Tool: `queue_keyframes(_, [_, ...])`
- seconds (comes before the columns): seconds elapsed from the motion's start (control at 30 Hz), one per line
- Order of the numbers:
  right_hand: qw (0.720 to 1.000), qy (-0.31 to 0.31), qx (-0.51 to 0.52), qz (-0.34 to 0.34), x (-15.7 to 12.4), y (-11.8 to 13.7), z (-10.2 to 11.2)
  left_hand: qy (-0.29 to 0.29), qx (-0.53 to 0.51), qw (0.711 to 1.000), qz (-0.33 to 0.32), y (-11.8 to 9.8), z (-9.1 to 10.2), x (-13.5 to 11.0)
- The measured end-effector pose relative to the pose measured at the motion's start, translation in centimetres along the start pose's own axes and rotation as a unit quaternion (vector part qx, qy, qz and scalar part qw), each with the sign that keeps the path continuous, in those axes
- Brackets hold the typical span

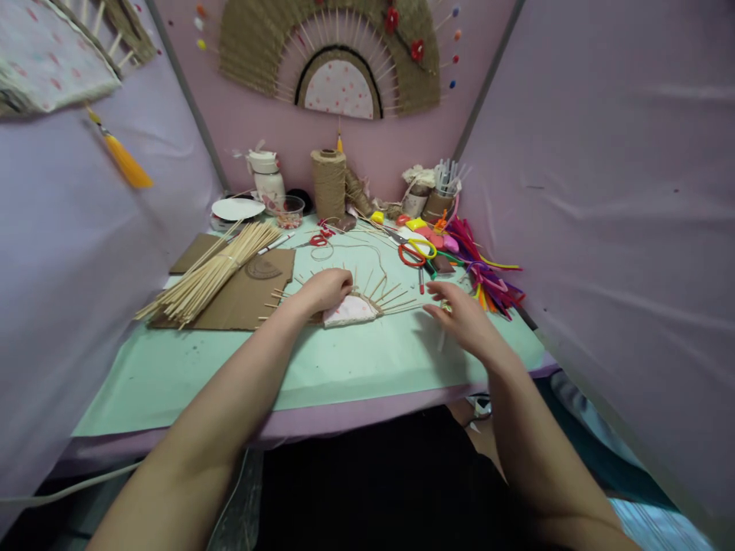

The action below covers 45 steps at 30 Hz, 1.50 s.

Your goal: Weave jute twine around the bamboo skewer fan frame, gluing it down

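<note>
A small half-round fan (pixel 351 310) lies on the table, with a white, pink-spotted centre and thin wooden sticks (pixel 396 297) spreading from its curved edge. My left hand (pixel 328 291) is closed at that curved edge, its fingertips pinching the base of the sticks and hiding part of them. To the right, my right hand (pixel 459 314) is held just beyond the stick tips, thumb and fingers apart, with nothing clear between them. A thin strand of twine (pixel 383 264) loops on the table behind the fan.
Bundled wooden sticks (pixel 215 272) lie on cardboard (pixel 253 302) at left. Behind stand a twine cone (pixel 329 184) and a white bottle (pixel 267 180). Red scissors (pixel 318 240), red-and-yellow scissors (pixel 414 249) and colourful pipe cleaners (pixel 488 272) lie farther right. A large fan (pixel 253 53) hangs on the back wall.
</note>
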State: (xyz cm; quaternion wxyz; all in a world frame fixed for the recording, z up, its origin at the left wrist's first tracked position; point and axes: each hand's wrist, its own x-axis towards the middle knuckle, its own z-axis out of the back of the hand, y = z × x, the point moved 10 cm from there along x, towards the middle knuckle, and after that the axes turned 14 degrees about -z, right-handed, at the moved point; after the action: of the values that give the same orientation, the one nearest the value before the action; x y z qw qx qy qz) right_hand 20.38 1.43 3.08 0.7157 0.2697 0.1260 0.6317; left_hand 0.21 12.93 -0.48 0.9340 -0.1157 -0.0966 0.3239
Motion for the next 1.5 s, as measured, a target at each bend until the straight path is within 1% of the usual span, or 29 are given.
queue_keyframes(0.03, [0.998, -0.001, -0.057, -0.019, -0.4, -2.2, 0.5, 0.007, 0.001, 1.0, 0.002, 0.1, 0.0, 0.1])
queue_keyframes(0.1, [0.986, 0.008, -0.155, -0.061, -0.9, -6.4, 0.9, 0.016, 0.0, 1.0, 0.005, 0.2, 0.0, 0.1])
queue_keyframes(0.17, [0.974, 0.023, -0.205, -0.091, -1.2, -9.5, 0.5, 0.007, -0.005, 1.0, 0.012, 0.4, 0.3, 0.0])
queue_keyframes(0.23, [0.972, 0.029, -0.21, -0.1, -1.3, -10.9, -0.3, -0.019, -0.015, 1.0, 0.019, 0.6, 0.6, -0.2])
queue_keyframes(0.33, [0.976, 0.025, -0.192, -0.099, -1.1, -11.0, -1.1, -0.067, -0.041, 0.997, 0.004, 0.6, 1.0, -0.3])
queue_keyframes(0.4, [0.977, 0.022, -0.184, -0.102, -1.2, -10.7, -1.1, -0.093, -0.068, 0.993, -0.014, 0.5, 1.3, -0.4])
queue_keyframes(0.47, [0.984, 0.017, -0.147, -0.102, -1.6, -10.0, -0.3, -0.102, -0.098, 0.99, -0.012, 0.7, 1.3, -0.6])
queue_keyframes(0.53, [0.993, 0.028, -0.059, -0.097, -2.4, -8.6, 0.7, -0.095, -0.119, 0.988, 0.009, 1.1, 1.2, -0.8])
queue_keyframes(0.57, [0.994, 0.047, 0.002, -0.099, -2.8, -7.8, 1.0, -0.089, -0.125, 0.988, 0.02, 1.3, 1.1, -1.0])
queue_keyframes(0.6, [0.989, 0.074, 0.069, -0.108, -3.3, -6.8, 1.1, -0.085, -0.129, 0.988, 0.028, 1.4, 1.1, -1.1])
queue_keyframes(0.63, [0.976, 0.108, 0.138, -0.128, -3.7, -5.8, 0.8, -0.083, -0.13, 0.987, 0.035, 1.4, 1.2, -1.2])
queue_keyframes(0.67, [0.956, 0.143, 0.205, -0.152, -4.0, -4.6, 0.3, -0.082, -0.13, 0.987, 0.038, 1.4, 1.2, -1.3])
queue_keyframes(0.73, [0.899, 0.197, 0.336, -0.198, -4.4, -2.0, -1.3, -0.079, -0.126, 0.988, 0.037, 1.3, 1.2, -1.3])
queue_keyframes(0.77, [0.872, 0.228, 0.376, -0.214, -4.5, -0.5, -2.4, -0.077, -0.122, 0.989, 0.035, 1.3, 1.2, -1.2])
queue_keyframes(0.8, [0.855, 0.256, 0.393, -0.222, -4.4, 1.0, -3.5, -0.073, -0.118, 0.99, 0.032, 1.3, 1.1, -1.1])
queue_keyframes(0.83, [0.85, 0.274, 0.392, -0.223, -4.2, 2.3, -4.4, -0.069, -0.112, 0.991, 0.027, 1.3, 0.9, -1.0])
queue_keyframes(0.87, [0.854, 0.285, 0.376, -0.22, -3.8, 3.3, -5.2, -0.068, -0.106, 0.992, 0.021, 1.2, 0.9, -0.9])
queue_keyframes(0.93, [0.878, 0.289, 0.322, -0.206, -2.8, 4.5, -6.4, -0.073, -0.095, 0.993, 0.01, 1.2, 0.9, -0.7])
queue_keyframes(1.03, [0.912, 0.276, 0.24, -0.184, -1.3, 4.9, -7.3, -0.085, -0.088, 0.993, 0.0, 1.2, 1.0, -0.5])
queue_keyframes(1.13, [0.93, 0.27, 0.176, -0.177, -0.5, 4.9, -7.4, -0.086, -0.093, 0.992, 0.0, 1.2, 1.0, -0.5])
queue_keyframes(1.27, [0.932, 0.283, 0.13, -0.186, -0.4, 5.0, -7.0, -0.084, -0.093, 0.992, -0.007, 0.9, 1.3, -0.5])
queue_keyframes(1.33, [0.929, 0.291, 0.127, -0.191, -0.6, 5.2, -6.9, -0.082, -0.088, 0.993, -0.007, 0.7, 1.4, -0.6])
queue_keyframes(1.43, [0.923, 0.308, 0.141, -0.18, -0.7, 5.8, -7.0, -0.081, -0.085, 0.993, -0.005, 0.5, 1.6, -0.7])
queue_keyframes(1.5, [0.926, 0.307, 0.134, -0.174, -0.6, 6.1, -7.0, -0.084, -0.085, 0.993, -0.006, 0.4, 1.7, -0.8])
